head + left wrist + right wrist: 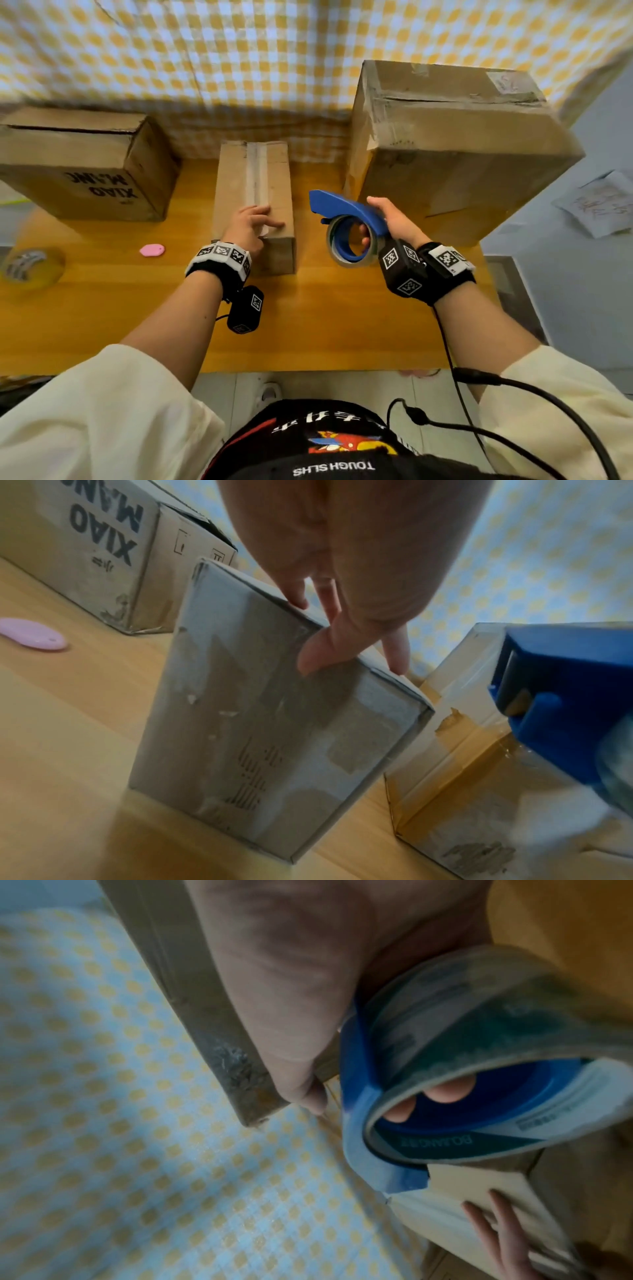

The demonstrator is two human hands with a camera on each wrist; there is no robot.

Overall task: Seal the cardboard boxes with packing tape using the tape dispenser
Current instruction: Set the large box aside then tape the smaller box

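The blue tape dispenser [346, 212] hangs in the air just off the table [308, 325], between the narrow middle box [255, 192] and the big box [452, 144], with its nose pointing toward ten o'clock. A roll of clear packing tape [346, 245] sits in it. The right hand [390, 222] grips the dispenser: the thumb lies along the top of the blue handle and the fingertips [448, 1092] curl through the core of the roll.

At nine o'clock from the dispenser stands the narrow middle box, a strip of clear tape [257, 174] running down its top seam from the far end toward the near end. The left hand [250, 226] rests on the near end of that top with fingers spread and nearly straight, the thumb [320, 653] pressed against the near upper edge.

The big box, at one o'clock from the dispenser, carries older tape along its edges. At ten o'clock, well apart, sits a third box [85, 164] printed XIAO MANG, its top flaps showing a dark gap. On the table nearer the left edge lie a small pink object [152, 250] and, farther toward eight o'clock, a spare tape roll [29, 267]. A yellow-and-white checked cloth [239, 51] hangs behind the boxes
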